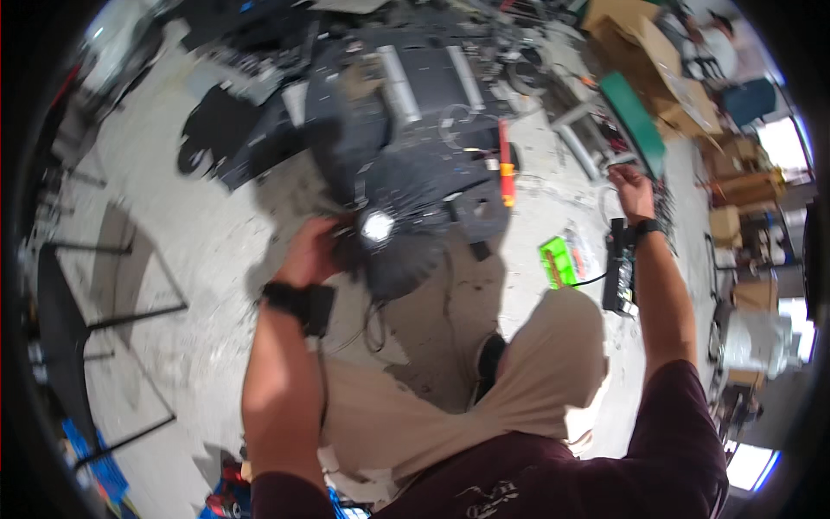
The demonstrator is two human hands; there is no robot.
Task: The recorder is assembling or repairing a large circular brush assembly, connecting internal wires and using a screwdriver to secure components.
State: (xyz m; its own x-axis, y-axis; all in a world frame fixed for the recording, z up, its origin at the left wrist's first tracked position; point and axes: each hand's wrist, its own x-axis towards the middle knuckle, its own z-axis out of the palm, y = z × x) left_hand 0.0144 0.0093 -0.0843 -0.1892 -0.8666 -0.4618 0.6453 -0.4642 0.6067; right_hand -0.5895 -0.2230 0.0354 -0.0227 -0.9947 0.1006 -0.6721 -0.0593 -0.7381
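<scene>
My left hand (313, 251) is curled against a dark, blurred object with a bright white spot (377, 227) on it. Its fingertips are hidden, and what they grip is too smeared to name. Around that spot spreads a crumpled black sheet-like piece (406, 264). My right hand (634, 192) reaches far out on the right with its fingers closed, close to the end of a grey metal frame (584, 143) that bears a green panel (633, 121). Whatever lies between those fingers is too small to make out. A thin cable loop hangs just left of this hand.
A red and orange tool (507, 169) lies by the dark panels (437, 78) ahead. On the floor sit a bright green tray (558, 262) and a black power strip (619, 268). A black-topped stand (65, 337) is at left. Cardboard boxes (657, 73) stand back right.
</scene>
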